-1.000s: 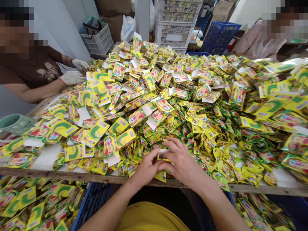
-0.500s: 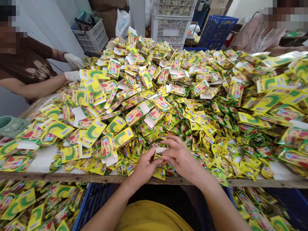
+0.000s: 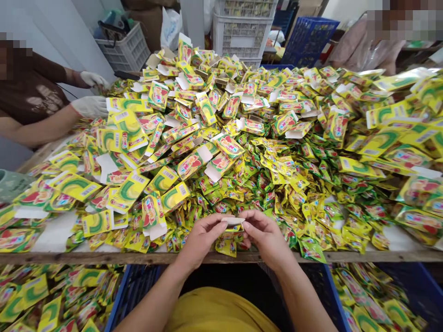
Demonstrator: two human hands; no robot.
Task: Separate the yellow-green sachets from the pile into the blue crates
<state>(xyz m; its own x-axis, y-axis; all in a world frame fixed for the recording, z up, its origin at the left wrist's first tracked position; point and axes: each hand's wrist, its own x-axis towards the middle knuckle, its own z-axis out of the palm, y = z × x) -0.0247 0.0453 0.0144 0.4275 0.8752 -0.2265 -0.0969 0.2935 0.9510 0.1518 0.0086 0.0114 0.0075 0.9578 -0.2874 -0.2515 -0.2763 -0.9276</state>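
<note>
Between my two hands, just above the table's front edge, is a small printed carton (image 3: 232, 227) with a white end flap facing up. My left hand (image 3: 206, 240) is closed on its left end, the thumb lying at the flap. At the other end my right hand (image 3: 266, 235) pinches the carton with thumb and fingers. Most of its printed sides are hidden by my fingers. Around my hands lie many small yellow and green sachets (image 3: 294, 193). Further left are printed cartons (image 3: 176, 197), several with white flaps standing out.
Cartons and sachets are heaped across the wooden-edged table (image 3: 349, 259). Blue crates (image 3: 117, 295) stand below it. A green cup (image 3: 14, 185) is at the left. A co-worker's gloved hand (image 3: 90, 107) works at the heap; another person (image 3: 363, 46) sits behind. White crates (image 3: 242, 37) are stacked beyond.
My right hand has come down from the carton's top, its raised fingers now closed at the right end. The view has shifted slightly. The co-worker's gloved hands have moved a little.
</note>
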